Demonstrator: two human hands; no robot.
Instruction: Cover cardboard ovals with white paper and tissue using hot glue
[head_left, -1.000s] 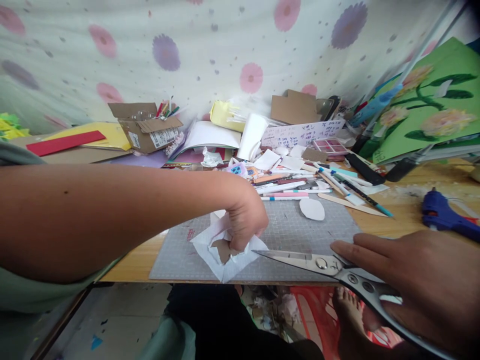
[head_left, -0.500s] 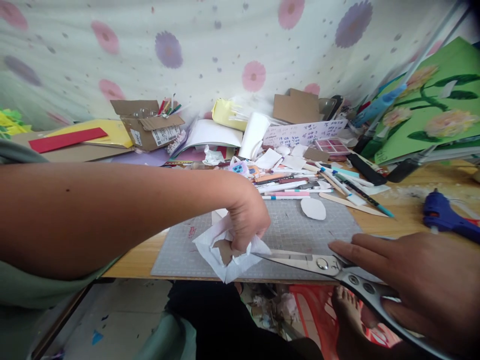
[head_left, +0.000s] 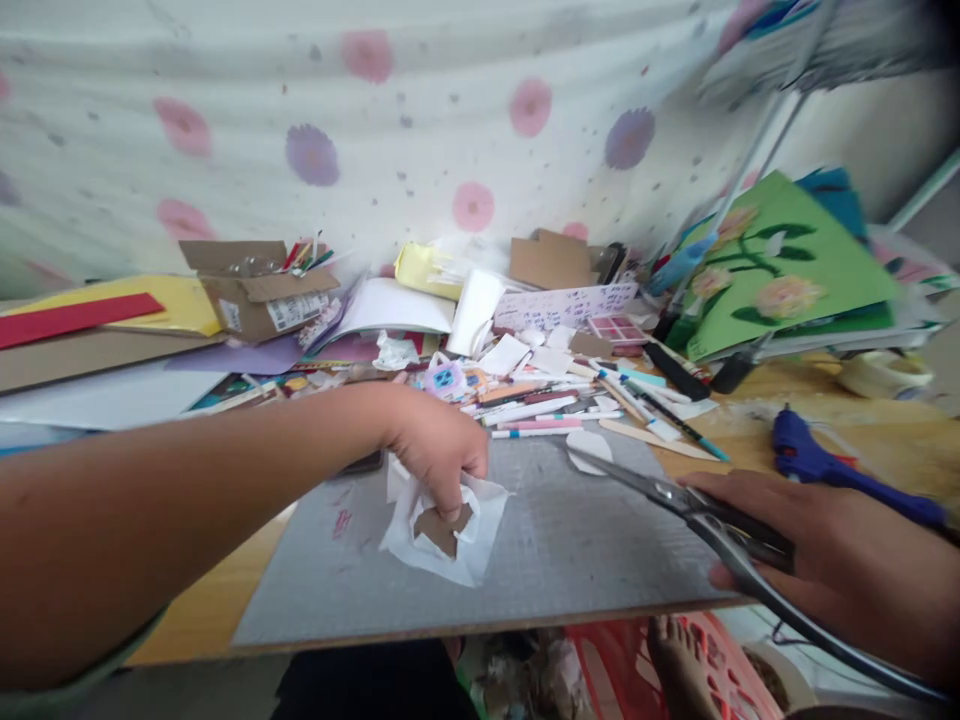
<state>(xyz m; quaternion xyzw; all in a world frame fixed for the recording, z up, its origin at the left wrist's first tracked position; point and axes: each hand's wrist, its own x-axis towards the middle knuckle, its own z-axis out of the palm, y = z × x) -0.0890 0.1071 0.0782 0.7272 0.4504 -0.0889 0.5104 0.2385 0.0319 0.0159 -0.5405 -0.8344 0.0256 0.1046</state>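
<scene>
My left hand (head_left: 435, 450) is closed on a crumpled white paper (head_left: 442, 525) with cut-out holes, held over the grey cutting mat (head_left: 570, 550). At the right, my right hand (head_left: 840, 560) grips a pair of large metal scissors (head_left: 675, 495). Their blades are shut and point left and up, away from the paper. A small white petal-shaped paper cutout (head_left: 589, 447) lies on the mat beside the blade tip.
Several pens and markers (head_left: 547, 400) litter the far side of the mat. A blue glue gun (head_left: 832, 465) lies at the right. A cardboard box (head_left: 255, 290), white sheets, a green flower picture (head_left: 780, 260) and a floral cloth stand behind. A red basket (head_left: 720, 660) sits below the table edge.
The view has tilted up and shifted. The scissors have swung away from the paper and their tip has lifted toward the white cutout. My left hand still holds the paper.
</scene>
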